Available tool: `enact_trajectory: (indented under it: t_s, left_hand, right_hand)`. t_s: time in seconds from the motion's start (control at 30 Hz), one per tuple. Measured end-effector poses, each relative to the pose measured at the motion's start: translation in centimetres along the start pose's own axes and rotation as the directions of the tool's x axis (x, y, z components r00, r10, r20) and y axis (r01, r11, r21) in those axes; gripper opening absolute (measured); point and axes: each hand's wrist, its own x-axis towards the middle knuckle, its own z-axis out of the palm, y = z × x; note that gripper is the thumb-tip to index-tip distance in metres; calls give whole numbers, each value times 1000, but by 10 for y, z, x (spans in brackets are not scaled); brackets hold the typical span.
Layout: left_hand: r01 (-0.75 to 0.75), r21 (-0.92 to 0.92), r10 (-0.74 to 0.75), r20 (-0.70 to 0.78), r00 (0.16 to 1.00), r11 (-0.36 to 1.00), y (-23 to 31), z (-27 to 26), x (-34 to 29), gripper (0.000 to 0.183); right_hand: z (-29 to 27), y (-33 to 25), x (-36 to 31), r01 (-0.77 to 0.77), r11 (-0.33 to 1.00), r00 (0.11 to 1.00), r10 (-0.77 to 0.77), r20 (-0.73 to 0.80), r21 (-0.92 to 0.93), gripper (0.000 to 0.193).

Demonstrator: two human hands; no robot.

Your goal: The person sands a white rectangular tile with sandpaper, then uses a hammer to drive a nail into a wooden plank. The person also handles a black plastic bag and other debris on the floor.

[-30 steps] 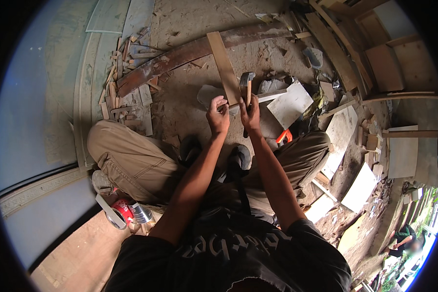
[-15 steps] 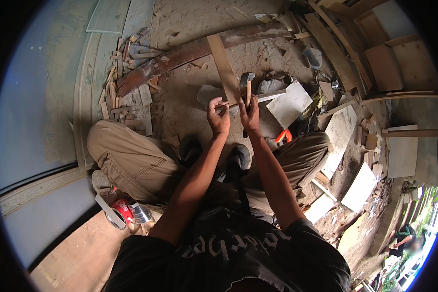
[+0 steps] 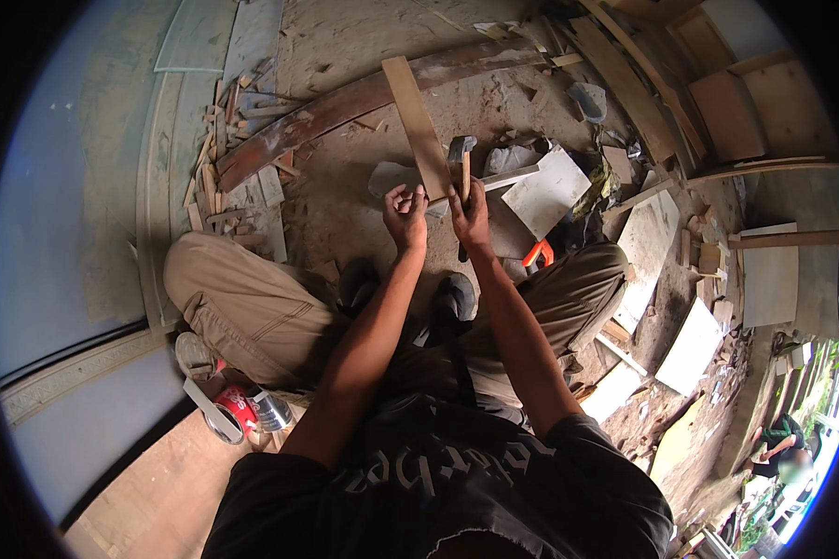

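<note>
A long, flat wooden board (image 3: 412, 121) slants away from me, its near end between my two hands. My left hand (image 3: 405, 222) is closed, its fingertips meeting the board's lower left corner; anything small inside the fingers is hidden. My right hand (image 3: 472, 224) is wrapped round the handle of a hammer (image 3: 461, 147), whose dark metal head points up and away. The right thumb lies close to the board's near right edge. Beyond the right hand, a pale wooden strip (image 3: 513, 177) runs past a white panel (image 3: 552, 196).
A curved dark plank (image 3: 345, 102) crosses the ground ahead, with wood scraps (image 3: 228, 186) to its left. An orange-handled tool (image 3: 538, 252) lies by my right knee. Cans (image 3: 272, 410) stand at lower left. Boards (image 3: 694, 349) litter the right side; another person (image 3: 781, 443) is at far right.
My left fingers have come closer against the board's corner. The right hand still grips the hammer. The whole view has shifted slightly.
</note>
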Motion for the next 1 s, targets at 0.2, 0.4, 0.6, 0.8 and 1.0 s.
enact_trajectory:
  t_s: [0.2,0.4,0.6,0.8,1.0]
  left_hand:
    - [-105,192,111,-20,994,976,-7,-4,5,37]
    - [-11,140,19,-56,998,990,-3,-1,6,39]
    - [37,162,-22,-89,996,986,0,-1,4,42]
    - [161,190,-147,-86,985,969,-2,-11,12,45]
    - [359,274,-353,-73,933,892,2,-20,18,38]
  right_hand:
    - [1,-7,-1,-33,999,999,33,16,8,24]
    - [0,-3,1,23,1000,1000,-23,2,-12,24]
    - [0,-5,0,-15,1000,1000,15,24,2,23]
    - [1,-4,0,8,1000,1000,-8,22,-3,22]
    - [2,-4,0,-13,1000,1000,13,20,6,22]
